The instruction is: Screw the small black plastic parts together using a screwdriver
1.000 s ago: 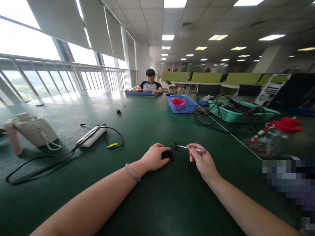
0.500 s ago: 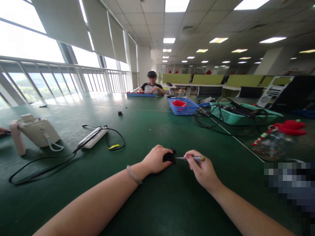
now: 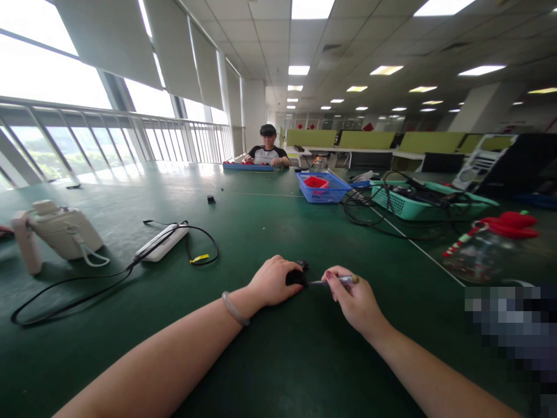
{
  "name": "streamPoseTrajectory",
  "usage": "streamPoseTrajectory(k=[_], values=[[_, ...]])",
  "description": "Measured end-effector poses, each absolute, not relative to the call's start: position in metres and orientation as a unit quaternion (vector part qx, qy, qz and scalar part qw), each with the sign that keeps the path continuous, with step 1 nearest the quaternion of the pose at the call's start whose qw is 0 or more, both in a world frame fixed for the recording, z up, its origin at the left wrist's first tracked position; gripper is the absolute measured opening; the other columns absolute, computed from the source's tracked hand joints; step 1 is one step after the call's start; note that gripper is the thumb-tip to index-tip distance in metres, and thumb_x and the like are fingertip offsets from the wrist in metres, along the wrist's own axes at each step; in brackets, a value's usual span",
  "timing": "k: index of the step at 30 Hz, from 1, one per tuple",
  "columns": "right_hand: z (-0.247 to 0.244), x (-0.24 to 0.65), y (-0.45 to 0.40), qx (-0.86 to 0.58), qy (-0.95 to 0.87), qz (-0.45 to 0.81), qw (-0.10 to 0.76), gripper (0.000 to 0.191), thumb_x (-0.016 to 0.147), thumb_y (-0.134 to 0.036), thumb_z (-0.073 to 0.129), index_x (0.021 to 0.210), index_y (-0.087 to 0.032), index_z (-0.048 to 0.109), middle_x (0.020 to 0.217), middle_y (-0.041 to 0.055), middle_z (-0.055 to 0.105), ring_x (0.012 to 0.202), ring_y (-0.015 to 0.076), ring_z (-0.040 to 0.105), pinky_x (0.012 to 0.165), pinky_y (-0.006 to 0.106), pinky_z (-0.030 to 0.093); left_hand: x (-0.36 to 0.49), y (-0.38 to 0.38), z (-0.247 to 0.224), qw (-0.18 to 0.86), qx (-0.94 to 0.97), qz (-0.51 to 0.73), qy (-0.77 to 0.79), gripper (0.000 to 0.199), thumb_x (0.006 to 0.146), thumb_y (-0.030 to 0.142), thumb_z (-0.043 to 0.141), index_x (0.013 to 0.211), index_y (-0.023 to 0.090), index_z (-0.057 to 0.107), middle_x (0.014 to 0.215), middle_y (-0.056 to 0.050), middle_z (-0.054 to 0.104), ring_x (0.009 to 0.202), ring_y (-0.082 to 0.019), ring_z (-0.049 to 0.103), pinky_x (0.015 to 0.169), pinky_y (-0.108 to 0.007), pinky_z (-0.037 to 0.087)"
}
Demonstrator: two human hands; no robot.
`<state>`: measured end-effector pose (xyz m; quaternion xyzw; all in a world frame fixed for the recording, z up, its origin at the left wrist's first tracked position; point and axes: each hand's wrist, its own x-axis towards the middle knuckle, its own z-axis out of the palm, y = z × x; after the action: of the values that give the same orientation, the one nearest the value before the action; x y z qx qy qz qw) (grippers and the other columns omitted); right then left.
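Note:
On the green table, my left hand (image 3: pixel 273 281) is closed round a small black object (image 3: pixel 296 278), its thumb in front and its fingers behind. The object's kind cannot be made out. My right hand (image 3: pixel 359 305) pinches a screwdriver (image 3: pixel 349 280) that has a clear handle with a yellowish end. The screwdriver lies nearly level, its thin metal shaft pointing left, with the tip at the right side of the black object. Just behind the object is another small dark piece (image 3: pixel 303 265), partly hidden by my left hand.
A white power bank (image 3: pixel 163 244) with a black cable lies left, near a beige bottle (image 3: pixel 67 232). Blue (image 3: pixel 324 194) and green (image 3: pixel 407 209) baskets with cables stand at the back right. A red-lidded jar (image 3: pixel 483 255) is right. A person (image 3: pixel 267 152) sits at the far end.
The black object has tilted slightly in my left hand, and the screwdriver has shifted a little left with my right hand. The view has also moved slightly.

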<state>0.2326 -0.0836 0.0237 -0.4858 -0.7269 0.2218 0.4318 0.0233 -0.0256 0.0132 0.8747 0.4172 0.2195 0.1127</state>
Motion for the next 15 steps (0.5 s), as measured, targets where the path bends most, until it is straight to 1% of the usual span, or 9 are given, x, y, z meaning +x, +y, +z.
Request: streamPoseTrajectory(k=[6, 11, 15], values=[[0.024, 0.2309, -0.0818, -0.489, -0.742, 0.202, 0.411, 0.033, 0.096, -0.044, 0.042, 0.076, -0.022, 0.058, 0.058, -0.0027, 0.05, 0.054, 0.0153, 0.051, 0.054, 0.027, 0.04, 0.0233, -0.0267, 0.0177, 0.12, 0.881, 0.217, 0.402, 0.036, 0.077, 0.041, 0.067, 0.109, 0.025, 0.067, 0.102, -0.004, 0.07, 0.097, -0.025, 0.059, 0.089, -0.036, 0.047], [0.0286, 0.228, -0.0867, -0.481, -0.761, 0.159, 0.406, 0.027, 0.095, -0.038, 0.045, 0.078, -0.021, 0.06, 0.068, 0.0002, 0.06, 0.064, 0.0172, 0.057, 0.059, 0.028, 0.044, 0.0242, -0.0265, 0.0164, 0.106, 0.877, 0.211, 0.419, 0.038, 0.077, 0.043, 0.067, 0.11, 0.024, 0.067, 0.102, -0.004, 0.07, 0.097, -0.026, 0.06, 0.087, -0.037, 0.048], [0.0293, 0.2284, -0.09, -0.483, -0.752, 0.16, 0.419, 0.023, 0.093, -0.036, 0.046, 0.082, -0.021, 0.061, 0.072, 0.0013, 0.062, 0.067, 0.018, 0.058, 0.061, 0.028, 0.045, 0.0247, -0.0273, 0.017, 0.108, 0.873, 0.204, 0.429, 0.038, 0.077, 0.044, 0.066, 0.11, 0.024, 0.067, 0.102, -0.004, 0.07, 0.096, -0.025, 0.06, 0.086, -0.036, 0.049]])
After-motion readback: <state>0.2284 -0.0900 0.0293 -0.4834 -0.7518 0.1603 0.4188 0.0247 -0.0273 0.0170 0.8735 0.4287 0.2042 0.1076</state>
